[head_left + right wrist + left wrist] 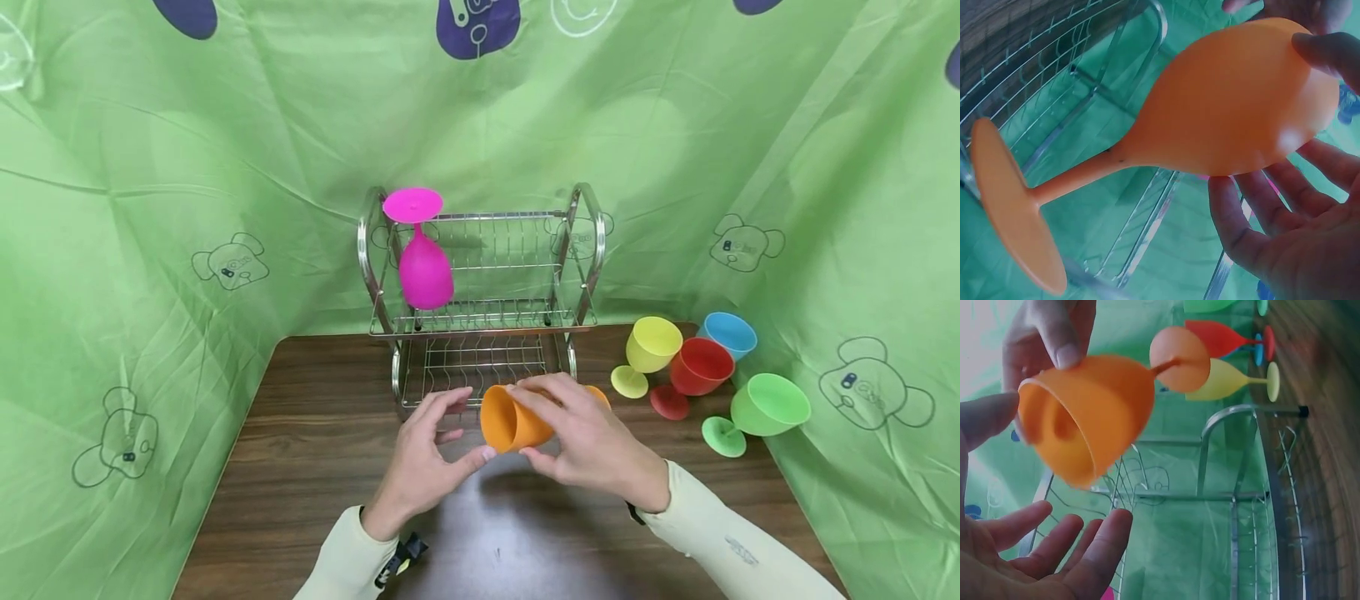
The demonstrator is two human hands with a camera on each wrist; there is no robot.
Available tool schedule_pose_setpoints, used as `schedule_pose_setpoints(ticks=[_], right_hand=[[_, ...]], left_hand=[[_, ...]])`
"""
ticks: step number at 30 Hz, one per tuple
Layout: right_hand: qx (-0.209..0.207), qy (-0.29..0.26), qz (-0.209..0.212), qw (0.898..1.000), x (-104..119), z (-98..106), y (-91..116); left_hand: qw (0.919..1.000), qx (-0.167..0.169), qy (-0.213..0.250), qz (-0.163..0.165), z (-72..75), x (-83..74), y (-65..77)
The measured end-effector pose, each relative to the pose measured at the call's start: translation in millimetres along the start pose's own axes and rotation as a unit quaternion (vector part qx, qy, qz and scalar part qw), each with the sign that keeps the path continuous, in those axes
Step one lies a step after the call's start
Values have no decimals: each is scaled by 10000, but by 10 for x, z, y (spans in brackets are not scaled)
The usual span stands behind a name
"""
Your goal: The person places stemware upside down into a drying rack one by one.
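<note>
An orange plastic goblet [531, 425] lies tilted on its side in the air, its mouth toward my left hand [431, 458]. My right hand [592, 433] grips its bowl, thumb on one side and fingers on the other. The stem and round foot [1016, 206] point away in the right wrist view. My left hand's thumb [991, 419] is right at the rim, while its fingers are spread apart from the bowl. A magenta goblet [426, 271] hangs upside down at the left end of the rack's upper tier.
The two-tier metal dish rack [502, 333] stands at the back of the wooden table [315, 467]. To the right are a yellow goblet [654, 343], a red goblet [702, 367], a blue goblet [729, 335] and a green goblet [771, 406]. Green cloth [150, 250] surrounds the table.
</note>
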State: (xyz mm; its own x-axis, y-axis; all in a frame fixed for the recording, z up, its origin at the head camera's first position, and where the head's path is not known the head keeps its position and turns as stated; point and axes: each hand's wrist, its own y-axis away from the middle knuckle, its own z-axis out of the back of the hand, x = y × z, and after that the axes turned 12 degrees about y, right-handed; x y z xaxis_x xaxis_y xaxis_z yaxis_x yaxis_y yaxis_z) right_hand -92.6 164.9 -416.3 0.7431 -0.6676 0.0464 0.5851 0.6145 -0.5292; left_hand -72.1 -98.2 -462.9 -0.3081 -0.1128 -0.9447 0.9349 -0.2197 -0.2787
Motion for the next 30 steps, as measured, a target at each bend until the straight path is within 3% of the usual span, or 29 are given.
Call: schedule_pose_setpoints(ticks=[7,12,21,30], right_hand=[[277,267,641,9972,113,-88,-114],[499,455,824,9943,180,-113,-149],[648,414,646,9949,200,-106,-125],[114,-215,244,9994,142,-106,-12]], left_hand=[[9995,249,128,155,-53,-12,33],[9990,291,182,275,-56,0,57],[9986,222,232,414,-58,-7,64],[9982,72,282,519,-97,9,53]])
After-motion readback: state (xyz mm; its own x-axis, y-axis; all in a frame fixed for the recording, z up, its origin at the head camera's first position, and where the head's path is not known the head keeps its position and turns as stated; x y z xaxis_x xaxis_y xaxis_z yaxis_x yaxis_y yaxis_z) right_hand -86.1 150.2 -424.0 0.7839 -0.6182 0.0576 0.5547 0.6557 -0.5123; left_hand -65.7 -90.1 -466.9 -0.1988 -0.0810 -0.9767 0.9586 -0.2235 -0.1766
